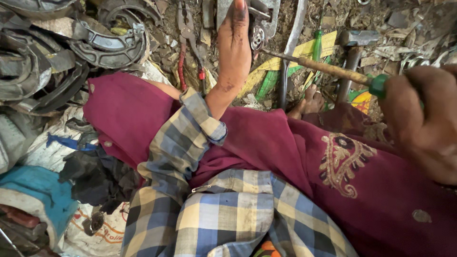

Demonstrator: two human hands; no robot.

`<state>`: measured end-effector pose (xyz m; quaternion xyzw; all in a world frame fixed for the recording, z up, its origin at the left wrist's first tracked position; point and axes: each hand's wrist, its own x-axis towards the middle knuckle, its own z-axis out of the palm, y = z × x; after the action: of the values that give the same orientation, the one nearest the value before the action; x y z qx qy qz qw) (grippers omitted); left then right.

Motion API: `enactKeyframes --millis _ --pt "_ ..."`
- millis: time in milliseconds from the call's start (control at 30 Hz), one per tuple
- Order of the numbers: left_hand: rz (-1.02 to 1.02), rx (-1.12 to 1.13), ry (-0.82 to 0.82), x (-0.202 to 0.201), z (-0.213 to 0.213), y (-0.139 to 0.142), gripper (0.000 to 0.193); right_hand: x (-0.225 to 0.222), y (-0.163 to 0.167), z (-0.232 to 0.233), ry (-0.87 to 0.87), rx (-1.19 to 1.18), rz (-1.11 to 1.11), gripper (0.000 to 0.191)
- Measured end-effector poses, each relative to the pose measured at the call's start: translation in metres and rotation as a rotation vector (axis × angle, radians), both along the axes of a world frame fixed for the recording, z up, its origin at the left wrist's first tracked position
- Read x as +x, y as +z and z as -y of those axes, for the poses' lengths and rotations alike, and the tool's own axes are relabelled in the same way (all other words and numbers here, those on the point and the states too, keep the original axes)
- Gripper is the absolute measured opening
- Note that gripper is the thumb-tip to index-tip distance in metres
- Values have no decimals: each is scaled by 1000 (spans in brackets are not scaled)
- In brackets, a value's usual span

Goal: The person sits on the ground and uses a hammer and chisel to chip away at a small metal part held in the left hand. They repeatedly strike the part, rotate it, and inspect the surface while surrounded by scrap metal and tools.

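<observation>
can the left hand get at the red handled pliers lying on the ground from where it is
Probably yes. The pliers lie uncovered just beside the left hand, but that hand is on a metal part, so it would have to let go first.

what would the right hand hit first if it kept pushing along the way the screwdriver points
Most likely the small round metal part at the screwdriver tip, which the left hand steadies from beside it. The right hand grips the green handle. Depth is hard to judge, so the tip may already touch it.
</observation>
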<state>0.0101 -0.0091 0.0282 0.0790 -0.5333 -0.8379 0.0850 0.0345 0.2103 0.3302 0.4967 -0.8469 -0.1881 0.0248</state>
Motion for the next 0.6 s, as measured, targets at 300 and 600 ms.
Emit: enactKeyframes --millis 300,600 --pt "55 116 -55 -6 2 -12 67 8 -16 -4 -442 16 152 26" --pt "191 296 -159 -2 13 26 51 10 -20 -18 -525 -26 253 31"
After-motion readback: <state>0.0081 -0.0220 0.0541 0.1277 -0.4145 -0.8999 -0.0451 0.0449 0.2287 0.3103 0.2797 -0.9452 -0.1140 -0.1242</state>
